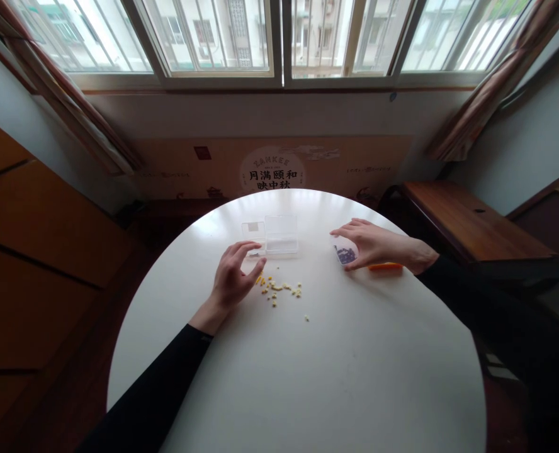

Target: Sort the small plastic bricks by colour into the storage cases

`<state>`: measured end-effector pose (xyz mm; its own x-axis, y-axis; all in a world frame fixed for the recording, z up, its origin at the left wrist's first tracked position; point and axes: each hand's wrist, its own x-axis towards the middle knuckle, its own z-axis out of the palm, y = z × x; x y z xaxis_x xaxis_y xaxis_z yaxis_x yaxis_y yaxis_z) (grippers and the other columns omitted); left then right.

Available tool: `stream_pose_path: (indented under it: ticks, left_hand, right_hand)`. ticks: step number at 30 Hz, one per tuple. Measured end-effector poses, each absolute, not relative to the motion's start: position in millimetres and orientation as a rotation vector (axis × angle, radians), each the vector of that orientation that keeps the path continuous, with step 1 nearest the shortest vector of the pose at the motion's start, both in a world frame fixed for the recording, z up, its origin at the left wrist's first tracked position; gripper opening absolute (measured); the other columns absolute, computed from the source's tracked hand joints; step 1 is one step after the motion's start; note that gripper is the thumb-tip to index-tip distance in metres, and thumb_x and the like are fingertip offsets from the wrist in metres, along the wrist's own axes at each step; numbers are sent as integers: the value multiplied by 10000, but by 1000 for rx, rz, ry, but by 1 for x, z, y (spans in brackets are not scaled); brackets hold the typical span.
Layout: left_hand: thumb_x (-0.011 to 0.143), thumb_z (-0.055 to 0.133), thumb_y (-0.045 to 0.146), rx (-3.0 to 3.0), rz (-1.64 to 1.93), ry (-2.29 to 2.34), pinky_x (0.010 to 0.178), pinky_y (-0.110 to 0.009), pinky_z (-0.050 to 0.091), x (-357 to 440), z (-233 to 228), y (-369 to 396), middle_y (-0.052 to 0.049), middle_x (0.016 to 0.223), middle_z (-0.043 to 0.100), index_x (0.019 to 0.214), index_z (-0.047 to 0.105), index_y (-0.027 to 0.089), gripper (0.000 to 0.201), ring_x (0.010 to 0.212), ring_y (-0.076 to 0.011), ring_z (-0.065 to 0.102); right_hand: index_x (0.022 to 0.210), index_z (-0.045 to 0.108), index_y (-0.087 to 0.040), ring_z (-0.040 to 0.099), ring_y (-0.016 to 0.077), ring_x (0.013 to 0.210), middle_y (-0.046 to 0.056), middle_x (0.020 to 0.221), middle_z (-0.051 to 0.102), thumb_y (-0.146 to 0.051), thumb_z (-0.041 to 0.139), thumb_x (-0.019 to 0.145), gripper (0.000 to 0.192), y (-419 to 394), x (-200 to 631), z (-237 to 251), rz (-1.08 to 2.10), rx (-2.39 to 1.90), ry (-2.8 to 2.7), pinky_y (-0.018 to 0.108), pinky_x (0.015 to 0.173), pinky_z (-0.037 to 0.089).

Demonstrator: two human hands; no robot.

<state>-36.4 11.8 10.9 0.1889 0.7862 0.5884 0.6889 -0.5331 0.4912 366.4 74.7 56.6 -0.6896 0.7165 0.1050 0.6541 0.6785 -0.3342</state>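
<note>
- The left hand [232, 277] rests on the white round table [308, 377], fingers curled loosely and half open, the fingertips bent toward a scatter of small yellow beads [279, 289]. Whether a bead is pinched between thumb and forefinger cannot be told; the hand grips nothing that can be made out.
- The yellow beads lie loose on the table just right of the left hand, most in a small cluster, with one or two strays nearer the camera.
- A clear plastic box [281, 236] sits just beyond the beads, near the far edge of the table. A smaller clear piece [254, 231], perhaps its lid or a second compartment, lies touching its left side. Both look see-through; what is inside is too small to tell.
- The right hand [371, 245] is cupped over a small clear container [345, 253], thumb and fingers around it, partly closed on it.
- That container holds dark blue or purple beads and rests on the table, well right of the clear box.
- An orange object [386, 267] lies on the table just under the right wrist; its kind cannot be told.
- Both arms wear black sleeves.
</note>
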Motion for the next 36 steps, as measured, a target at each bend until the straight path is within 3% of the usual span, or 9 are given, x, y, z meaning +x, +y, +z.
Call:
stream_pose_path:
  ticks: [3, 5, 11, 14, 18, 22, 24, 30, 36]
  left_hand:
    - [1048, 692, 403, 2215, 1237, 1320, 996, -429, 610, -24, 14, 0, -84, 1212, 766, 1213, 724, 229, 242, 1020, -240, 746]
    - [1044, 712, 436, 2112, 1102, 1192, 914, -388, 635, -15, 13, -8, -89, 1224, 779, 1320, 698, 230, 345, 972, -226, 758]
    - [994, 790, 487, 1865, 1017, 925, 1140, -483, 593, -9, 9, -12, -140, 1473, 714, 1471, 674, 252, 545, 1313, -324, 718]
    - [972, 810, 515, 1665, 1012, 882, 1088, -488, 629, -12, 8, -8, -159, 1506, 697, 1478, 678, 241, 590, 1333, -349, 715]
    - [884, 886, 559, 1520, 1034, 938, 948, -440, 669, -13, 4, -4, -171, 1399, 750, 1439, 688, 195, 693, 1200, -343, 773]
    - [824, 937, 560, 1492, 1114, 1073, 922, -426, 661, -13, 2, -7, -142, 1219, 804, 1343, 703, 171, 689, 1082, -310, 800]
    - [852, 916, 557, 1518, 1141, 1099, 924, -421, 659, -13, 4, -8, -134, 1201, 806, 1312, 712, 174, 633, 1073, -299, 797]
    - [838, 936, 524, 1583, 1167, 1079, 989, -442, 651, -14, 8, -9, -137, 1228, 811, 1286, 750, 169, 601, 1118, -308, 787]
    - [856, 925, 512, 1649, 1173, 1073, 1010, -445, 644, -14, 12, -10, -123, 1241, 822, 1280, 781, 174, 561, 1122, -309, 786]
  right_hand:
    - [1619, 583, -332, 608, 384, 1442, 95, 1526, 683, -577, 972, 764, 971, 57, 341, 66, 560, -912, -2591, 527, 1237, 493]
    - [1678, 497, -360, 600, 357, 1471, 84, 1592, 634, -569, 969, 792, 1026, 44, 321, 68, 655, -802, -2582, 502, 1240, 509]
    - [1731, 372, -437, 486, 320, 1593, 59, 1701, 507, -480, 967, 837, 1074, 27, 275, 63, 829, -528, -2550, 504, 1312, 472]
    - [1736, 338, -469, 428, 299, 1633, 49, 1724, 458, -479, 930, 886, 1036, 27, 264, 61, 888, -474, -2536, 509, 1335, 446]
    - [1740, 346, -404, 463, 316, 1609, 81, 1718, 471, -494, 901, 913, 1000, 22, 251, 58, 851, -472, -2456, 502, 1327, 457]
    - [1683, 452, -313, 728, 305, 1276, 127, 1564, 634, -434, 704, 1064, 679, 9, 236, 48, 636, -711, -2357, 473, 1118, 626]
    - [1655, 497, -294, 771, 300, 1159, 129, 1501, 685, -400, 642, 1092, 591, 4, 231, 43, 553, -766, -2353, 464, 1043, 655]
    - [1701, 429, -228, 652, 373, 1432, 173, 1616, 606, -323, 483, 1152, 560, -2, 226, 39, 380, -733, -2477, 545, 1125, 624]
    - [1724, 382, -197, 673, 384, 1409, 208, 1592, 615, -281, 475, 1149, 589, -5, 220, 35, 209, -736, -2483, 575, 1117, 640]
